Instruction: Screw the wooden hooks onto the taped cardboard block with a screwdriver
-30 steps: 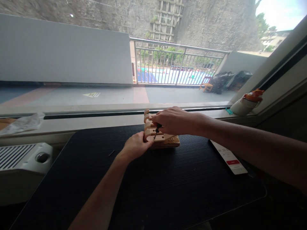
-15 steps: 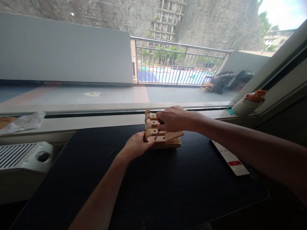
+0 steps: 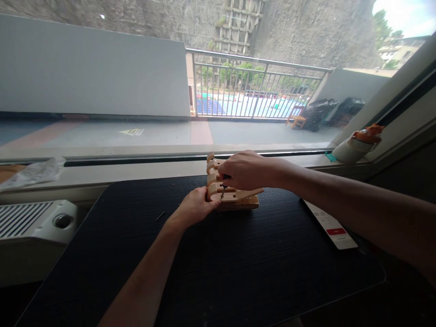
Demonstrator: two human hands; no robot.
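Note:
A pale wooden piece [image 3: 245,196] with several curved hooks along its left side and dark holes rests on a block near the table's far edge. My left hand [image 3: 197,205] grips its near left corner, fingers closed round the hook end. Above it, my right hand [image 3: 243,170] is closed on the handle of a screwdriver [image 3: 223,191], whose thin dark shaft slants down. The shaft's tip meets the nearest wooden strip at a hole beside my left fingertips. My right fingers cover most of the handle and part of the wood.
The black table [image 3: 259,263] carries a phone [image 3: 335,227] under my right forearm and a small dark rod [image 3: 160,216] on the left. A bottle with an orange lid [image 3: 357,145] and a plastic bag [image 3: 37,172] lie on the windowsill. A white radiator [image 3: 34,236] stands left.
My right hand has turned and tilted slightly with the screwdriver, whose tip stays at the same strip. My left hand keeps its hold. The whole view has shifted a little.

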